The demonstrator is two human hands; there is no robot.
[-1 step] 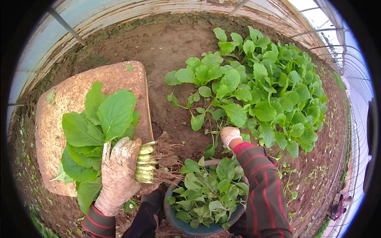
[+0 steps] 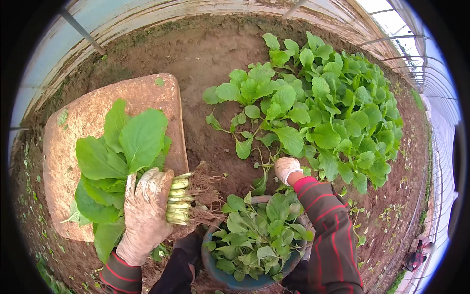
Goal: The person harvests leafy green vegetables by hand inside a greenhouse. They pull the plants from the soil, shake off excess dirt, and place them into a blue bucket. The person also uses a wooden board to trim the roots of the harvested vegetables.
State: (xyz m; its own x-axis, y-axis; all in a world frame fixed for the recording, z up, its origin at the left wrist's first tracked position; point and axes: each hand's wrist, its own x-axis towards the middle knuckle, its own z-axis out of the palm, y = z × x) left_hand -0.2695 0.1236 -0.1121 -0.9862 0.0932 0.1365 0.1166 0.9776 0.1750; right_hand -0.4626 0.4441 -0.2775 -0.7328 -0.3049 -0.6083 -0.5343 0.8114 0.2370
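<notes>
Harvesting greens, mid-pull. Left hand [image 2: 145, 210], gloved and soil-stained, clamped around a bunch [image 2: 120, 157] of pulled greens, stems aligned, roots [image 2: 203, 193] dangling to the right, leaves lying over a brown sack [image 2: 88, 117]. Right hand [image 2: 286, 169], gloved too, down at the base of a plant at the near edge of the patch [image 2: 323, 108]; fingers curled into the stems, though whether truly closed cannot be told (leaves hide the grip). Bucket [image 2: 230, 274] of cut greens just below, between the knees. Next move, judging by this: firm pinch low on the stem, straight pull from the soil [image 2: 196, 59], then adding to the bunch.
</notes>
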